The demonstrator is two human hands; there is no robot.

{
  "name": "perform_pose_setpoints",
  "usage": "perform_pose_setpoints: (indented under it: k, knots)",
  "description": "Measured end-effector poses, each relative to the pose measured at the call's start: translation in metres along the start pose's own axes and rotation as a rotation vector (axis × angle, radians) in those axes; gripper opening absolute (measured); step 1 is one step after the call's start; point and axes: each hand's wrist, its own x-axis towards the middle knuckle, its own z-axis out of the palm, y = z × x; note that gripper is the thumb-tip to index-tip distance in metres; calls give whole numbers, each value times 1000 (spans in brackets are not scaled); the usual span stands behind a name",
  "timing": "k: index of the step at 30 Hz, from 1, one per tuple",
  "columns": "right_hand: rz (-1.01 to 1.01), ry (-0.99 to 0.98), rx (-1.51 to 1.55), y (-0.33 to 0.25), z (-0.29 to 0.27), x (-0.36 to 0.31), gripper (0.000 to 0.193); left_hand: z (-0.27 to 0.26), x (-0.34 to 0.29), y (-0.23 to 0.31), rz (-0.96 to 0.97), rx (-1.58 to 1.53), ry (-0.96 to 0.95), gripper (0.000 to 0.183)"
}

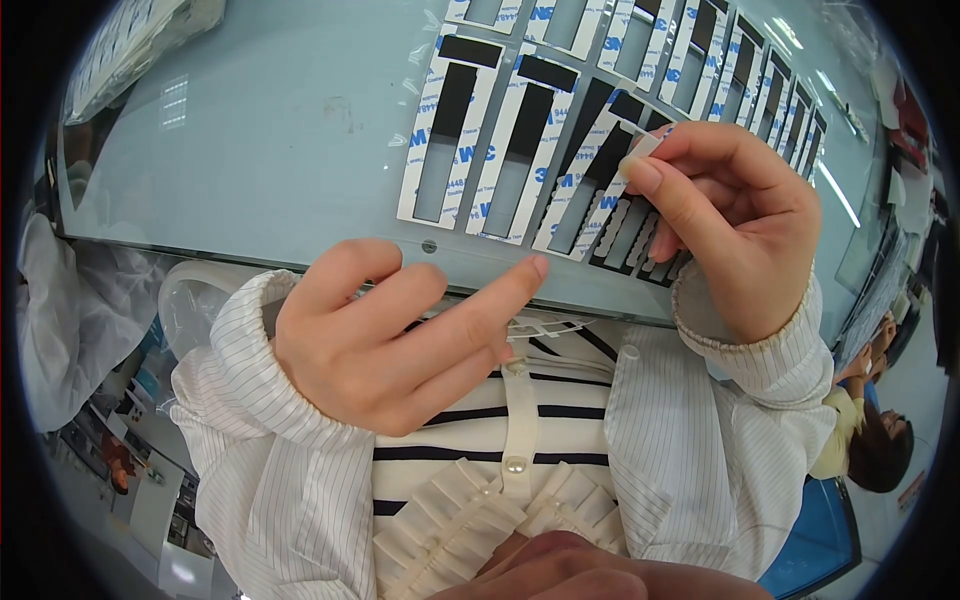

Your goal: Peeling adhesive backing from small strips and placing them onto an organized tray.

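Note:
My right hand [745, 215] pinches the upper corner of a white adhesive-tape frame [575, 205] with blue print between thumb and index finger. This frame is tilted, its far end raised, over black strips with scalloped pale edges [612, 225]. Its lower end is close to the table's near edge. Just below that end, my left hand [385, 335] stretches out its index finger, the other fingers loosely bent, with nothing seen in it. Two similar tape frames [412, 195] with black strips [457, 95] inside lie flat to the left.
More tape frames [745, 80] stand in rows toward the far right of the glass-topped table [270, 150]. A plastic-wrapped bundle [140, 50] lies at the far left. Clear plastic sheeting [70, 320] hangs at the left. Another person [865, 440] is at the right, away from my hands.

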Motion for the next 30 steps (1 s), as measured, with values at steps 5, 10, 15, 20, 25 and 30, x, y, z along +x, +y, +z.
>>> perform_pose_setpoints:
  k: [5, 10, 15, 20, 25, 30]
  knots:
    - [-11, 2, -11, -4, 5, 3, 14, 1, 0, -6, -11, 0, -13, 36]
    - [-19, -7, -14, -6, 5, 2, 14, -2, -1, -5, -12, 17, -27, 41]
    - [-51, -4, -25, -2, 4, 0, 15, 1, -2, -1, -14, 22, -31, 42]
    - [-67, 1, -43, -1, 3, -3, 14, 0, -1, 2, -10, 35, -45, 42]
    - [-74, 3, -50, 0, 4, -3, 14, 1, 0, 3, -10, 32, -55, 42]
    - [-96, 14, -72, 2, 5, -5, 15, 7, 3, 4, 26, 8, -96, 37]
